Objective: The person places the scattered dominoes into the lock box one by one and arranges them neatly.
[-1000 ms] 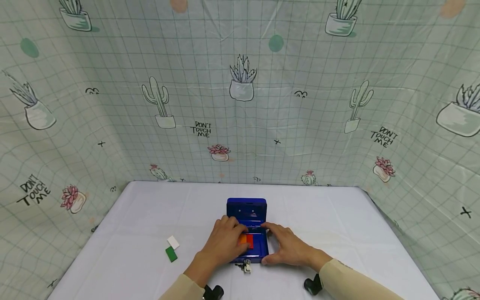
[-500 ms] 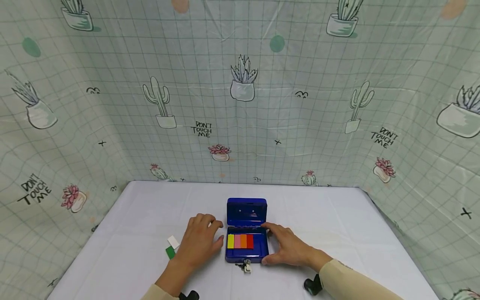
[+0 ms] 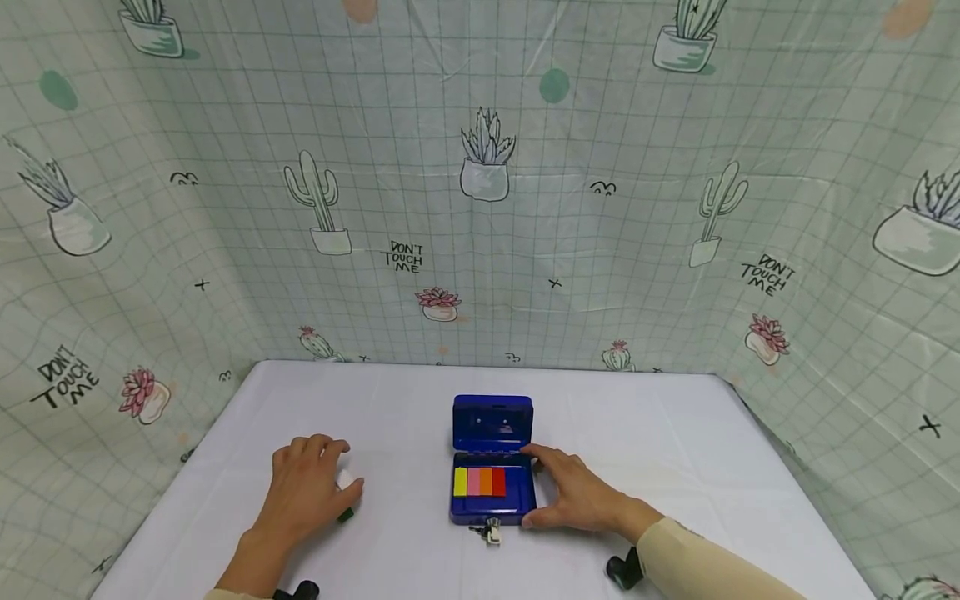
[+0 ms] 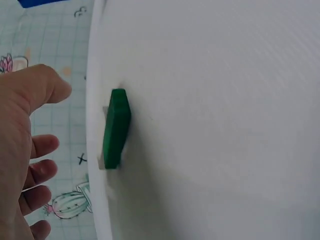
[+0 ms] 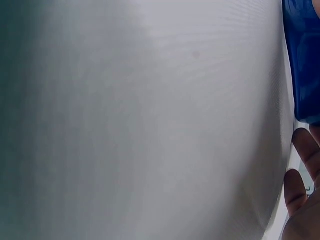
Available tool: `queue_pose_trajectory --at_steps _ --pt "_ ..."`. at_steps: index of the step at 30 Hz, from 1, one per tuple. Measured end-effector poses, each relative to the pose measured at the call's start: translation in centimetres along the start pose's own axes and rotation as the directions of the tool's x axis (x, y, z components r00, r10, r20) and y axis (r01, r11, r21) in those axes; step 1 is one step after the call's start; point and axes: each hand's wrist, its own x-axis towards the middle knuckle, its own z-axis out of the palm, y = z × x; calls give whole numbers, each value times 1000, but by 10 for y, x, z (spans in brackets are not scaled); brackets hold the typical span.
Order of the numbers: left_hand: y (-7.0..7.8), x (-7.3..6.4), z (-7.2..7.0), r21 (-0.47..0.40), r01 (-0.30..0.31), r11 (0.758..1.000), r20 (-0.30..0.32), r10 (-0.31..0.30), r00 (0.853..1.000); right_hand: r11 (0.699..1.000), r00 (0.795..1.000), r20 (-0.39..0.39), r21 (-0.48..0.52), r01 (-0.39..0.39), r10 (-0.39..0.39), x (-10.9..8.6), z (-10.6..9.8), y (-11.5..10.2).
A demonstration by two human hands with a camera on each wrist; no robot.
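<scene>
My left hand (image 3: 306,482) hovers at the left over a white block (image 3: 344,479) and a green block (image 3: 345,515), fingers loosely bent and holding nothing. In the left wrist view the green block (image 4: 117,129) lies apart from the thumb, with a pale edge of the white one behind it. A small blue cash box (image 3: 519,506) stands with its lid (image 3: 492,423) raised. Inside lie yellow (image 3: 461,482), pink (image 3: 473,482), orange (image 3: 486,482) and red (image 3: 498,482) blocks side by side. My right hand (image 3: 573,493) grips the box's right side, thumb at the front corner, index finger near the hinge.
A small padlock or latch with keys (image 3: 492,531) sits at the box's front edge. White cloth (image 3: 645,433) covers the table. A cactus-print curtain (image 3: 555,225) hangs behind it and at both sides.
My left hand has left the box and moved left to the white and green blocks, uncovering the row of coloured blocks. My right hand has stayed at the box.
</scene>
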Motion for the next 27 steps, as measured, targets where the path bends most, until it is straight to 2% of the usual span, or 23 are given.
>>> queue_pose_trajectory --at_steps 4,7,13,20,23,27 --pt "-7 -6 1 11 34 999 69 -34 997 1000 1000 5 6 -3 3 1 1 0" --pt "-11 -9 3 16 54 998 99 -56 994 1000 1000 5 8 -4 4 2 2 1" --pt "-16 -12 5 16 57 998 106 -58 993 1000 1000 0 2 -3 3 1 1 1" --pt "-15 -7 7 7 41 999 130 -42 991 1000 1000 3 6 -6 6 1 1 1" --pt "-12 -4 10 0 22 1000 115 -22 993 1000 1000 6 7 -13 12 2 1 2" --pt "-9 0 14 2 -21 1000 57 21 998 1000 1000 4 9 -14 14 3 1 2"
